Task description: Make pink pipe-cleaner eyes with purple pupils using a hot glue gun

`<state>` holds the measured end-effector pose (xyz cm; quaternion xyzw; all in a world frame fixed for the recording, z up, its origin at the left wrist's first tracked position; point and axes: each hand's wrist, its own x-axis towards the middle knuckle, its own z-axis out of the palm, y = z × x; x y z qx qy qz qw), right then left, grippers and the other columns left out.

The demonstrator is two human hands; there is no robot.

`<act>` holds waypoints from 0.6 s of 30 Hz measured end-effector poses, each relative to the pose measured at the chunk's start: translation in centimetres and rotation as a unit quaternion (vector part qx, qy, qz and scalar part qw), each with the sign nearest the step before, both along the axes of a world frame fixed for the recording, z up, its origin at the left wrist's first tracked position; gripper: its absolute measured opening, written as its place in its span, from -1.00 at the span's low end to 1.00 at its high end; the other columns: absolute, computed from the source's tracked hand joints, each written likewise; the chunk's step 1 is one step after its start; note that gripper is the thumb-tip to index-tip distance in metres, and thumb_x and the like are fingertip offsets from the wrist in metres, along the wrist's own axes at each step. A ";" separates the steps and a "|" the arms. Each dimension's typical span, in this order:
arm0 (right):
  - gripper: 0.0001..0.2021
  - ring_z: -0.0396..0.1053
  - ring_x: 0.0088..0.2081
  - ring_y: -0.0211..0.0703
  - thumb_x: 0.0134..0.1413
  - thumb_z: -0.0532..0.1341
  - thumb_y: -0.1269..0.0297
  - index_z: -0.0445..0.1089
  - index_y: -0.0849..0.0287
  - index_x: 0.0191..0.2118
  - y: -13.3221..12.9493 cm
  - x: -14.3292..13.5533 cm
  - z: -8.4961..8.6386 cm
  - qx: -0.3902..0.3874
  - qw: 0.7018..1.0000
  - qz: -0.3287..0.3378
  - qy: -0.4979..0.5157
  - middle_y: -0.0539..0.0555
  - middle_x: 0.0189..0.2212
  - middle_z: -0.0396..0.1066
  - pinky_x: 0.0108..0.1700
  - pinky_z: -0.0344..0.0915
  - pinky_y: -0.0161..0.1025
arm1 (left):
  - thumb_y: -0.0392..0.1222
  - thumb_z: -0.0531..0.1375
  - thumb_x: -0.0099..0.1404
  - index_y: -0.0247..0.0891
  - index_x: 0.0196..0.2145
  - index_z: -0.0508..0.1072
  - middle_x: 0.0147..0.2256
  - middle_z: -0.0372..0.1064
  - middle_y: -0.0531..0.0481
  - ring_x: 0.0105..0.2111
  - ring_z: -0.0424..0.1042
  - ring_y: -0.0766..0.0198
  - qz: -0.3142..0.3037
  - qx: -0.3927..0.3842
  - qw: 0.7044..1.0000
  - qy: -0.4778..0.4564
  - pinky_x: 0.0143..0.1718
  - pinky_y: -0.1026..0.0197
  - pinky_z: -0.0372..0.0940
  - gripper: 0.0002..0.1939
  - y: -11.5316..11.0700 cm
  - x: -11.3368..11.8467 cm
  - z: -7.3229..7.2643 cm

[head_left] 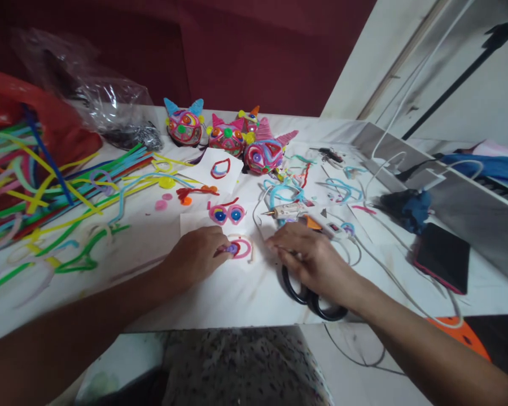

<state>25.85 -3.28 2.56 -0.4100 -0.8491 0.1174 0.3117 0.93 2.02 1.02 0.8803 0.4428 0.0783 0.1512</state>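
My left hand (197, 254) is closed, its fingertips pinching a small purple pipe-cleaner piece (231, 248) against white paper. Around that piece lies a pink pipe-cleaner loop (248, 248), with a beige strand (251, 256) beside it. My right hand (311, 259) hovers to the right, thumb and fingers drawn together; whatever they hold is hidden. Under it show the black handles of scissors (328, 313), and I cannot tell whether they touch. Just beyond my hands sits a pair of pink-rimmed pipe-cleaner eyes (227, 213) with blue centres.
Colourful wrapped animal heads (265, 155) stand at the back. A hot-tipped tool (283, 211) with a white cable lies beyond my right hand. Pipe cleaners (84, 197) spread across the left, near a red bag (46, 107). A dark phone (442, 256) lies at right.
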 end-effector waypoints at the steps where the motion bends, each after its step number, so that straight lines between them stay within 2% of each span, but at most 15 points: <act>1: -0.72 0.46 -0.18 -0.07 0.27 0.08 0.51 0.53 0.22 -0.09 0.1 -0.7 -0.2 -0.005 1.000 0.025 -0.008 0.18 -0.26 0.50 -0.18 0.41 -0.15 | -0.27 0.22 0.30 -0.30 -0.46 0.46 -0.44 0.32 0.06 -0.43 0.29 0.34 -0.001 0.006 1.000 0.002 -0.37 0.26 0.11 -0.83 0.0 0.0 0.0; 3: -0.68 0.42 -0.17 -0.06 0.27 0.08 0.54 0.53 0.23 -0.02 0.5 -1.8 -0.4 -0.011 0.998 0.051 -0.044 0.19 -0.25 0.48 -0.18 0.40 -0.14 | -0.27 0.21 0.29 -0.29 -0.47 0.45 -0.46 0.32 0.07 -0.44 0.28 0.34 -0.002 0.015 1.000 0.002 -0.39 0.27 0.10 -0.83 0.0 0.0 0.0; 6: -0.64 0.36 -0.20 -0.06 0.25 0.10 0.57 0.53 0.20 0.03 1.4 -2.6 -0.7 -0.005 0.993 0.055 -0.107 0.17 -0.26 0.44 -0.19 0.35 -0.14 | -0.26 0.20 0.29 -0.28 -0.46 0.47 -0.45 0.34 0.05 -0.41 0.32 0.32 -0.008 0.026 1.000 0.002 -0.36 0.27 0.14 -0.83 0.0 0.0 -0.1; 12: -0.71 0.30 -0.21 -0.04 0.28 0.10 0.53 0.55 0.18 -0.08 2.1 -2.9 -1.3 0.030 0.978 0.065 -0.197 0.17 -0.26 0.42 -0.17 0.28 -0.12 | -0.24 0.20 0.30 -0.27 -0.40 0.53 -0.38 0.44 0.00 -0.32 0.40 0.25 -0.013 0.028 0.999 0.008 -0.32 0.24 0.18 -0.87 0.0 0.0 -0.4; 18: -0.70 0.29 -0.23 -0.03 0.33 0.06 0.48 0.55 0.19 -0.09 2.2 -2.9 -1.5 0.037 0.975 0.069 -0.206 0.17 -0.29 0.41 -0.20 0.26 -0.11 | -0.26 0.23 0.31 -0.27 -0.39 0.53 -0.37 0.44 0.00 -0.29 0.41 0.24 -0.006 0.008 1.000 0.012 -0.28 0.22 0.18 -0.88 0.0 0.0 -0.2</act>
